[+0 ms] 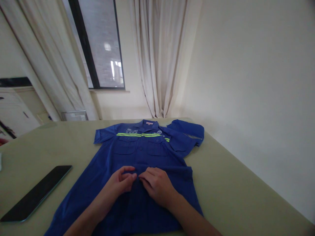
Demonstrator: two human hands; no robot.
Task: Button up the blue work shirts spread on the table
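A blue short-sleeved shirt [128, 154] lies front up, its collar toward the far edge and a yellow-green stripe across the chest. My left hand [123, 179] is over the middle of the shirt front, thumb and index finger apart with a small gap between them. Just right of it, my right hand [156, 183] rests on the shirt with its fingers curled together at the front placket. Whatever its fingertips hold is too small to make out. A crosswise fold runs beside both hands. More folded blue cloth [188, 128] lies by the sleeve at the right.
On the left of the pale green table [221, 183] lies a black tablet-like device [36, 193]. A wall [258, 98] borders the table's right side. Curtains [159, 59] and a window [103, 42] are behind it.
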